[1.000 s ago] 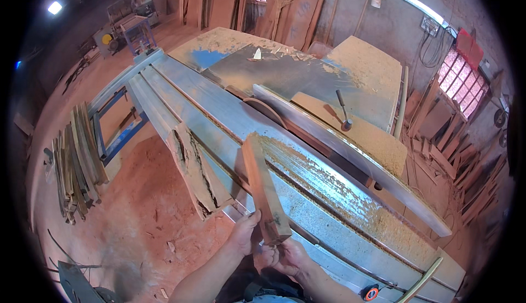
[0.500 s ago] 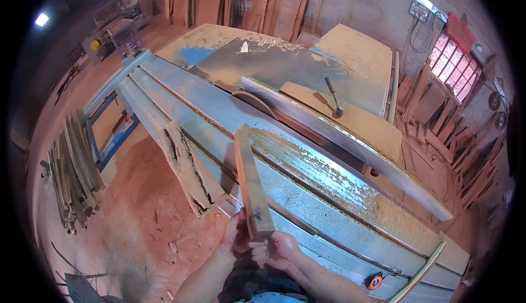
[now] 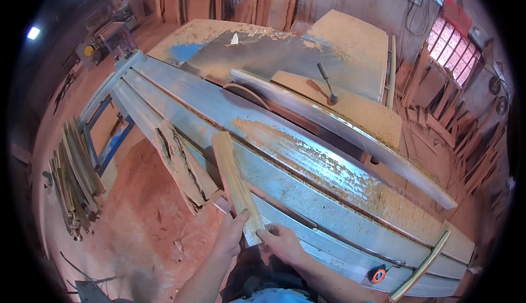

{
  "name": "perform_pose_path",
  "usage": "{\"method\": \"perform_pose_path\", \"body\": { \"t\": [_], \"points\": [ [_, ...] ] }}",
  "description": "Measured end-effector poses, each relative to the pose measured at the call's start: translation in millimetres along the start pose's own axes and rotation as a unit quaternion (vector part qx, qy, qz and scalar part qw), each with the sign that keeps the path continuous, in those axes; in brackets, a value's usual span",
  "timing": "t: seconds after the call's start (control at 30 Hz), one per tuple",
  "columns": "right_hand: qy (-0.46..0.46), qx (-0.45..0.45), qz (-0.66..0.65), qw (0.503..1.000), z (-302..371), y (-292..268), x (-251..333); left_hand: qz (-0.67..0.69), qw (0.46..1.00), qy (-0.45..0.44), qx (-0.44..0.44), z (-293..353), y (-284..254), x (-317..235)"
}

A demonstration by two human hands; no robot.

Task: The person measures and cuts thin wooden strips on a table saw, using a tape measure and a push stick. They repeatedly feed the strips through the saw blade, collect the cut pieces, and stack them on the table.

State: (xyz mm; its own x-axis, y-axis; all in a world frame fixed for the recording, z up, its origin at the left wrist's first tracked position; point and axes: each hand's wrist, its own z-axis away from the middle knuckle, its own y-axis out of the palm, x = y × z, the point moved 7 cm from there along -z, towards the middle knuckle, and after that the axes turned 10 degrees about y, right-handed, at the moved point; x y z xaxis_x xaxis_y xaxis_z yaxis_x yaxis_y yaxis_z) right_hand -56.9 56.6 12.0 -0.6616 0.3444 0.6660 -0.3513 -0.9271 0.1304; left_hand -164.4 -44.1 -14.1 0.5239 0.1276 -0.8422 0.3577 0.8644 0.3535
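A straight wooden board [image 3: 232, 172] slants away from me, its far end over the metal sliding table [image 3: 285, 193] of a table saw. My left hand [image 3: 233, 230] grips its near end from the left side. On the right side my right hand [image 3: 280, 242] pinches the same end, thumb on top. The fingers beneath the board are partly hidden. Left of the board lies a rough, cracked slab [image 3: 183, 166] with bark-like edges. Beyond the board, the round saw blade or its guard [image 3: 246, 95] rises beside a long metal fence [image 3: 339, 133].
A tape measure [image 3: 377, 274] and a curved wooden strip [image 3: 422, 264] lie on the table at the near right. Sawdust streaks the metal. A bundle of strips [image 3: 74, 177] leans at the left; offcuts [image 3: 471, 149] pile up at the right wall. A black-handled lever [image 3: 327, 83] stands behind the fence.
The board has been rolled so a broad pale face turns up, and its far end has shifted left. Both hands have changed their hold on it. The view has moved slightly.
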Motion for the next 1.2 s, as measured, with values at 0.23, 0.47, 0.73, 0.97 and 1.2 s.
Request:
{"method": "perform_pose_path", "body": {
  "t": [0.23, 0.47, 0.73, 0.97, 1.2],
  "points": [
    [-0.06, -0.103, 0.127, 0.985, -2.0, -17.5, -1.3, -0.022, 0.999, 0.002, 0.044, 4.1, 7.1, 1.3],
    [-0.066, -0.12, 0.115, 0.984, 3.3, -25.4, 0.5, -0.006, 0.999, -0.005, 0.043, 1.1, 9.0, 10.5],
    [-0.104, -0.095, 0.257, 0.956, -0.1, -25.3, -0.9, 0.007, 0.999, -0.032, 0.028, 1.1, 1.0, 23.7],
    [-0.179, -0.104, 0.161, 0.965, 17.6, -69.4, 23.9, 0.317, 0.946, -0.064, 0.023, 12.4, -14.7, 41.7],
    [-0.289, -0.339, 0.45, 0.774, 30.7, -103.1, 31.9, 0.365, 0.925, -0.078, 0.069, 21.5, 7.7, 23.1]
  ]
}}
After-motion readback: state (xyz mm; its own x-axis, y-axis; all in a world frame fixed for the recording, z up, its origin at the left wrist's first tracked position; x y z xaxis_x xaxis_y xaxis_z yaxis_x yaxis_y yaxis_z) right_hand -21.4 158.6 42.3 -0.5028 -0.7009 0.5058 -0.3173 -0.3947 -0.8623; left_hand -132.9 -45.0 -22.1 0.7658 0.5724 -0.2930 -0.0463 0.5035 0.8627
